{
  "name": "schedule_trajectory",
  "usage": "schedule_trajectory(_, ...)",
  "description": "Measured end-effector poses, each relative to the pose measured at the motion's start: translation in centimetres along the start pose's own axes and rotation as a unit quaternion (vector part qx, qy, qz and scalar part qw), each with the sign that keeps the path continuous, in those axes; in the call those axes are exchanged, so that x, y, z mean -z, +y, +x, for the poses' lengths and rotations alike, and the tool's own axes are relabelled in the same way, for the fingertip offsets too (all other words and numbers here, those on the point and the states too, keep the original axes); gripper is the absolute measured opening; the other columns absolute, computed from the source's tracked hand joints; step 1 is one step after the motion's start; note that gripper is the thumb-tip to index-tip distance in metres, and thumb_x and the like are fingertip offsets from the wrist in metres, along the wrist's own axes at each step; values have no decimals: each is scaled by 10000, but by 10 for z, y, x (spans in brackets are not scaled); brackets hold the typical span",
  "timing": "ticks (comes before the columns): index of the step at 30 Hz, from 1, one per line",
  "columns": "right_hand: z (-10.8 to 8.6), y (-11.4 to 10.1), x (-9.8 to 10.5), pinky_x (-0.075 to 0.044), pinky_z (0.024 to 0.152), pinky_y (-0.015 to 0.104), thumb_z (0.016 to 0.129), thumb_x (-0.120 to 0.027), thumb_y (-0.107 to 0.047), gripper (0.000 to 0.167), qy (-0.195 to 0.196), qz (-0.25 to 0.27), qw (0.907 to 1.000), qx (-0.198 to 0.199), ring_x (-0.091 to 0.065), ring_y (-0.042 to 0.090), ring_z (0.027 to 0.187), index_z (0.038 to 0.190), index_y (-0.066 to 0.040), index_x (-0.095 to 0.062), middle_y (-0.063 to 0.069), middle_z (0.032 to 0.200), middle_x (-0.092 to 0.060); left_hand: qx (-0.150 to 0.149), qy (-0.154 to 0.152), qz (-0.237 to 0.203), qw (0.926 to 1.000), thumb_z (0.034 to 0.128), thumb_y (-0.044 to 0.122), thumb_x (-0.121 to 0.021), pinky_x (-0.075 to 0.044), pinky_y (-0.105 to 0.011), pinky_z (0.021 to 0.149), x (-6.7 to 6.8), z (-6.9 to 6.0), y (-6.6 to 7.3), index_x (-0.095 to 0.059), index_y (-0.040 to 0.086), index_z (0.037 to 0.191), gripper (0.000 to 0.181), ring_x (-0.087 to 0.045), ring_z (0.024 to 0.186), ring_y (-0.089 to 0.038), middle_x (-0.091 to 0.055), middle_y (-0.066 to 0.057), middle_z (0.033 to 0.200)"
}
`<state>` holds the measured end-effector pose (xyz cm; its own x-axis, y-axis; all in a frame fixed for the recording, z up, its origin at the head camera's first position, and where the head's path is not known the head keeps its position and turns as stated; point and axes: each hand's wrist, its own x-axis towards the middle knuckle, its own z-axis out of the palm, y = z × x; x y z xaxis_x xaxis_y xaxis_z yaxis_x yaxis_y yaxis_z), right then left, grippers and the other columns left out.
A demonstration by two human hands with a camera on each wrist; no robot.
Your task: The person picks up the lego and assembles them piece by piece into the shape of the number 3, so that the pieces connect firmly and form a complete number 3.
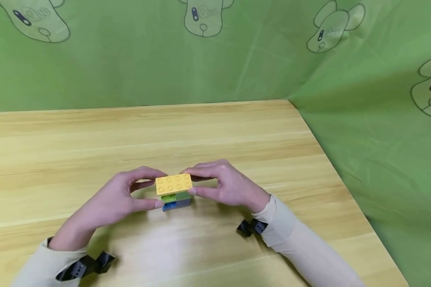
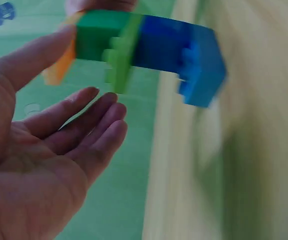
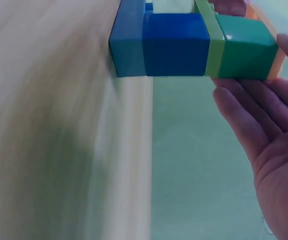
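A stack of toy building bricks (image 1: 176, 203) stands between the two hands, with a long studded yellow brick (image 1: 173, 183) on top. Below it come a green brick (image 3: 246, 47), a lime brick (image 2: 123, 55), a dark blue brick (image 3: 176, 45) and a lighter blue brick (image 2: 204, 67) at the bottom. The right hand (image 1: 224, 183) pinches the right end of the yellow brick, thumb in front and fingers behind. At the left end, the left hand (image 1: 123, 195) has its thumb against the stack. Its other fingers reach loosely behind, apart from the bricks in the left wrist view.
A wooden table (image 1: 201, 135) lies under the hands. Green cloth (image 1: 129, 71) with animal-head prints hangs behind it and along the right side. Black wrist devices (image 1: 84, 268) sit on both cuffs.
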<state>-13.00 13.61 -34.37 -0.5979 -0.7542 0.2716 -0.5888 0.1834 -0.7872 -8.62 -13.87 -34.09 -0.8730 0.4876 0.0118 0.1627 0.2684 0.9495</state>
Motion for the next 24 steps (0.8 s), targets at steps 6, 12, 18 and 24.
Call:
schedule_trajectory(6,1,4,-2,-556,844,338,925,-702,-118,376,304,756,9930,-857,-653,153,1026,1281,-18,-634,66,1172,-676,43,77,183,9998,811,42,-796,-504,-388,934,-10,4,-11,-672,35,1149,360,-623,1105,-260,-636,-70,1174)
schedule_trajectory(12,13,3,1,-564,822,423,949,-657,-80,333,829,1471,9734,-1548,-660,238,961,1255,46,-615,115,1088,-681,-95,310,269,9991,848,11,-753,-534,-316,864,-11,9,-12,-671,5,1180,341,-650,1066,-256,-635,-127,1217)
schedule_trajectory(18,27,5,6,-566,803,467,979,-617,-97,302,1312,2218,9444,-2040,-686,305,909,1209,98,-599,183,1050,-687,-804,945,1057,9866,839,-30,-752,-524,-296,881,-12,15,-8,-695,35,1176,348,-640,1084,-219,-659,-66,1208)
schedule_trajectory(24,36,12,8,-569,807,428,988,-619,-166,308,1623,2475,9221,-2494,-665,318,936,1186,70,-628,187,1053,-668,-986,1358,1401,9758,851,-52,-730,-542,-247,823,-13,24,-6,-732,51,1105,274,-674,984,-187,-699,-41,1112)
